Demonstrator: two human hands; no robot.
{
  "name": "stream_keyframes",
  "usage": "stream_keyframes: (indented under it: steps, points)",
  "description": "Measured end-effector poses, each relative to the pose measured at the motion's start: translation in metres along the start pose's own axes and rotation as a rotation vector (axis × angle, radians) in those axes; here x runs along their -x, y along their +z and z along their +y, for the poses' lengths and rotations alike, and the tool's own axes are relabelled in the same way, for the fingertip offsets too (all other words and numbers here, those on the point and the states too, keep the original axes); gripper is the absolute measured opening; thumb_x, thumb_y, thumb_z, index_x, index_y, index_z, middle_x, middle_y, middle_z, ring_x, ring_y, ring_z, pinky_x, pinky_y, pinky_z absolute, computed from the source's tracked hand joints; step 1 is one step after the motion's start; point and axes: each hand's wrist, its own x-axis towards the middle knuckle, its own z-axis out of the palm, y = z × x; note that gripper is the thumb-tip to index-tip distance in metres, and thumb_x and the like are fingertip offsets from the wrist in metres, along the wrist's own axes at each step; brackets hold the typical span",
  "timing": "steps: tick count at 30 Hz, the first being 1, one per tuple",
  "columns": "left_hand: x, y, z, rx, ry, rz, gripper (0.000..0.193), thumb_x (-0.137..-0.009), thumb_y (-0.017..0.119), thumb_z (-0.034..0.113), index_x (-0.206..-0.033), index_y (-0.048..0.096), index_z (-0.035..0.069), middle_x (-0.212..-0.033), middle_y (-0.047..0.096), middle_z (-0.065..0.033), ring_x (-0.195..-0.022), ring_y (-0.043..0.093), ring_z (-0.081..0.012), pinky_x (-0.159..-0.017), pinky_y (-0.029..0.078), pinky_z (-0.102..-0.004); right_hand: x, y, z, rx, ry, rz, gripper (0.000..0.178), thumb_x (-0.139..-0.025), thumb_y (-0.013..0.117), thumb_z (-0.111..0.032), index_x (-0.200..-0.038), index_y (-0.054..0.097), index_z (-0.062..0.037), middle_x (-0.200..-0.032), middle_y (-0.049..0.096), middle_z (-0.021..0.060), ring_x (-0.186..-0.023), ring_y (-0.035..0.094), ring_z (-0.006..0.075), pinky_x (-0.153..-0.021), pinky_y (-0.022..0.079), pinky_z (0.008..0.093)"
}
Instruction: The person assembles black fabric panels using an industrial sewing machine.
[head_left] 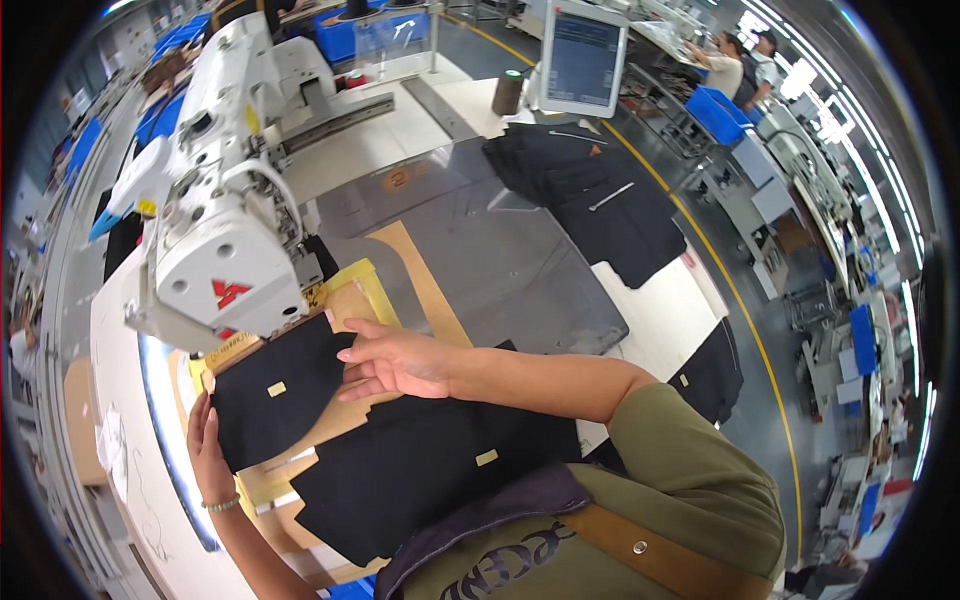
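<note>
A black fabric piece [270,405] with a small yellow label lies on a tan and yellow template [350,295], partly beneath the head of a white sewing machine [235,260]. My left hand [212,455] rests along the fabric's left edge, fingers stretched out. At its right edge is my right hand [398,365], palm turned sideways and fingers apart; I cannot tell whether it presses on the cloth. Nothing shows in either hand. Closer to my body lies a larger black fabric piece [430,470] with another yellow label.
A grey clear plate [480,260] covers the table's middle. Stacked black fabric pieces [600,205] with a metal tool sit at the far right. Behind stand a brown thread cone [508,92] and a control screen [583,58]. Other people [725,65] work in the background.
</note>
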Motion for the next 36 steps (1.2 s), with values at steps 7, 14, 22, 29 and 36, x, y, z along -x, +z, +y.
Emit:
stream_keyframes:
  steps: [7,14,22,29,36]
  points:
    - [0.022,0.057,0.034,0.368,-0.216,-0.142,0.047,-0.105,0.061,0.005,-0.153,0.058,0.005,-0.130,0.073,-0.0088,-0.108,0.074,-0.0131,-0.087,0.063,-0.0249,0.035,-0.037,-0.027,0.078,-0.096,0.103,0.048,-0.107,0.067,-0.017,-0.149,0.045,-0.0112,-0.116,0.055,-0.0012,-0.103,0.061,0.0117,-0.101,0.054,0.0349]
    - [0.020,0.108,0.033,0.502,-0.331,-0.311,0.044,-0.110,0.057,0.014,-0.151,0.055,0.001,-0.118,0.079,-0.0053,-0.092,0.078,-0.0098,-0.067,0.061,-0.0207,0.053,-0.093,-0.082,0.557,-0.092,0.331,0.075,-0.105,0.073,-0.030,-0.163,0.037,0.0003,-0.110,0.063,0.0045,-0.100,0.066,0.0147,-0.095,0.060,0.0341]
    - [0.020,0.173,0.041,0.524,-0.426,-0.355,0.020,-0.107,0.066,0.024,-0.123,0.073,0.013,-0.106,0.079,0.0033,-0.080,0.074,-0.0078,-0.055,0.053,-0.0219,0.041,-0.117,-0.119,1.222,-0.019,0.557,0.038,-0.099,0.074,-0.043,-0.097,0.078,-0.0051,-0.080,0.068,0.0059,-0.072,0.066,0.0167,-0.063,0.057,0.0329]
    - [0.021,0.190,0.035,0.554,-0.361,-0.425,0.028,-0.106,0.058,0.006,-0.133,0.060,-0.003,-0.125,0.073,-0.0123,-0.109,0.076,-0.0229,-0.093,0.064,-0.0332,0.045,-0.132,-0.114,1.440,-0.339,0.561,0.037,-0.092,0.081,-0.036,-0.078,0.070,-0.0032,-0.071,0.065,0.0052,-0.081,0.071,0.0194,-0.075,0.052,0.0365]
    - [0.066,0.159,0.023,0.532,-0.422,-0.710,0.037,-0.098,0.072,0.007,-0.133,0.059,0.003,-0.095,0.067,-0.0010,-0.073,0.070,-0.0131,-0.070,0.062,-0.0286,0.152,-0.082,-0.101,0.980,-0.493,0.423,0.032,-0.090,0.082,-0.020,-0.075,0.056,-0.0083,-0.119,0.066,0.0075,-0.120,0.058,0.0168,-0.100,0.042,0.0304]
